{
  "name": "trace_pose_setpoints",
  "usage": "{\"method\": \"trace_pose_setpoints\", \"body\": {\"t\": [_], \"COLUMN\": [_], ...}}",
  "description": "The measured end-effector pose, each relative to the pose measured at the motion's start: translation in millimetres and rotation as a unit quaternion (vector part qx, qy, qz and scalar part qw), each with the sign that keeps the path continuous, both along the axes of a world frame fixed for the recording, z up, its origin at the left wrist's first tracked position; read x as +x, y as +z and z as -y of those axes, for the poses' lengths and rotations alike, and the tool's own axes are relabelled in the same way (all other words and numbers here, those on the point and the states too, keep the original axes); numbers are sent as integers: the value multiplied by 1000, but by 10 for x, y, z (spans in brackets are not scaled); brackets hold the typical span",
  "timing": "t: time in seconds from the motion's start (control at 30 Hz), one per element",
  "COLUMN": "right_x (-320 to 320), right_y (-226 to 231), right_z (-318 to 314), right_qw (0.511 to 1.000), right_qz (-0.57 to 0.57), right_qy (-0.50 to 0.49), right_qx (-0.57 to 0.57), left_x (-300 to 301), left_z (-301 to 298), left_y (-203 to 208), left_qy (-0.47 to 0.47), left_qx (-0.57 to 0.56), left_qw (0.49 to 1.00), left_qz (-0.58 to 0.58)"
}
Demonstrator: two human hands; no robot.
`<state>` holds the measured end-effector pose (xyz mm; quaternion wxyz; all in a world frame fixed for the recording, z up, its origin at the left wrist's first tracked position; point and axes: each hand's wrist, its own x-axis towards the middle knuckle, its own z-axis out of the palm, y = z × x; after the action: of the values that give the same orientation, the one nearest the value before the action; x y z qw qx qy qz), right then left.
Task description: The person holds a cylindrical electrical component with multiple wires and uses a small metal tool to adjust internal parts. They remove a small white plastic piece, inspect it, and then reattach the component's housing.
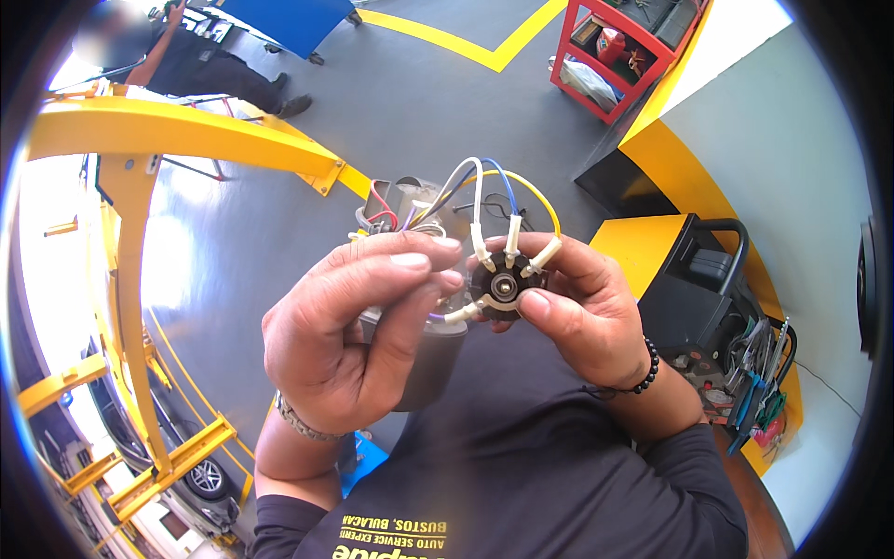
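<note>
Switch point(494, 279) is before your chest, its edge pinched between thumb and fingers in the closed grip of your right hand point(591, 321). Your left hand point(340, 326) bunches its fingertips just beside it; whether that grip holds anything, I cannot tell. Wires point(479, 194) arch above from pale connectors point(514, 237). Beyond, a red cart point(611, 110) stands on the grey floor point(410, 93).

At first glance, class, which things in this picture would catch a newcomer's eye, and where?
The round black part in the right hand, at the centre, likely stands out first, with white, blue and yellow wires arching above it. Then come the large yellow frame down the left side and the red cart at the upper right.
</note>
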<state>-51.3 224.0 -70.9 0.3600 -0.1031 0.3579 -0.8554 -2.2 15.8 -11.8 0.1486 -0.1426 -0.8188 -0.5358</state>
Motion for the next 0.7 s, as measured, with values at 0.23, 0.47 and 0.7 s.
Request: {"method": "trace_pose_setpoints", "body": {"t": [0.23,0.47,0.7], "right_x": [-80,-176,-217], "right_y": [-71,-55,-79], "right_z": [-29,-18,14], "right_qw": [998,995,994], "right_qz": [-16,-68,-75], "right_qy": [35,57,46], "right_qx": [-51,-47,-62], "left_x": [-40,-48,-118], "left_z": [45,72,110], "left_y": [76,71,129], "left_qy": [7,17,-19], "left_qx": [-35,-13,-64], "left_qw": [999,997,995], "left_qz": [29,80,80]}}
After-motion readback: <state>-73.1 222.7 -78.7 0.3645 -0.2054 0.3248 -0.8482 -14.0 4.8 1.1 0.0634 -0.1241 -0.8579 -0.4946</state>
